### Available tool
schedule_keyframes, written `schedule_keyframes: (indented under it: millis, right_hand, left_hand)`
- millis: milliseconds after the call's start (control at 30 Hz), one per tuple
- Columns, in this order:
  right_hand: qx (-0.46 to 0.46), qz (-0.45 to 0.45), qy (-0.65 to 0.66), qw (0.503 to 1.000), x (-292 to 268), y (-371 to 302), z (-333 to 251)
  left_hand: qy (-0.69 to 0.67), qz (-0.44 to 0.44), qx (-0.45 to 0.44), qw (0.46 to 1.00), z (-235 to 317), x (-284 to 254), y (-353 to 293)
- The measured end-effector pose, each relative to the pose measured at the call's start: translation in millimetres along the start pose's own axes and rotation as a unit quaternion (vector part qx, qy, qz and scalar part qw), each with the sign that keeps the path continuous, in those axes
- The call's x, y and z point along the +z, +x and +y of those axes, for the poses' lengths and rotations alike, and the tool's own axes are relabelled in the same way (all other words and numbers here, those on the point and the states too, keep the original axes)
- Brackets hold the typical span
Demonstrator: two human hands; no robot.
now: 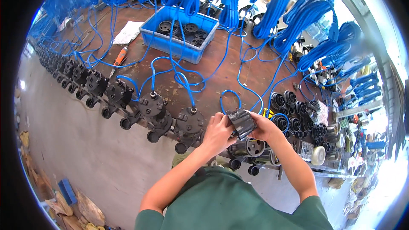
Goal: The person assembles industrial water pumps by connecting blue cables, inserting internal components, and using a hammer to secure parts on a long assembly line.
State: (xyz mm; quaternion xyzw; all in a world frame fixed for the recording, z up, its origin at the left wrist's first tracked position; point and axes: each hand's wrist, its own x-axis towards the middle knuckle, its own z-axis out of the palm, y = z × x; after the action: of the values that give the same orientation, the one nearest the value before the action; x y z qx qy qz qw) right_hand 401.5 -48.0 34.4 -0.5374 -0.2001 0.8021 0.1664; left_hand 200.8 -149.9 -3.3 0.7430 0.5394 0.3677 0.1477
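Between my two hands, over the bench's near edge, is a black ribbed plastic housing (241,122). My left hand (218,135) is closed around its left side. The fingers of my right hand (265,127) grip its right side. A blue cable (230,92) loops just behind the housing; whether it joins it I cannot tell. Left of my left hand stands a black pump body (188,124) with a blue cable coming out of its top. Under the housing lies a metal-sided pump part (254,147), partly covered by my hands. A small yellow object (267,113) shows behind my right hand.
A blue bin (172,47) holds black round parts. An orange-handled tool (121,56) lies on the brown bench (140,79). Several pump bodies (96,82) line the left edge. Black ring-shaped parts (289,98) stand at right. Bundled blue cables (304,27) hang overhead.
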Motion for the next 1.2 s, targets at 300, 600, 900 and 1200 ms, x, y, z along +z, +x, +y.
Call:
schedule_keyframes:
  millis: [300, 600, 900, 1200]
  right_hand:
    - [-0.287, 0.005, -0.219, 0.933, -5.5, 43.0, 23.2]
    - [-0.343, 0.032, -0.227, 0.911, 10.8, 43.4, 36.1]
    - [-0.389, 0.101, -0.357, 0.843, 34.7, 26.4, 32.0]
    - [-0.461, 0.155, -0.497, 0.719, 62.6, 5.9, 44.0]
  left_hand:
    - [0.140, -0.007, -0.056, 0.989, 2.7, 15.5, -29.5]
    - [-0.207, 0.032, -0.183, 0.961, -14.5, 10.8, -61.6]
    - [-0.410, 0.067, -0.360, 0.835, -20.9, 39.5, -61.8]
    - [-0.634, 0.001, -0.273, 0.723, -29.8, 8.1, -88.9]
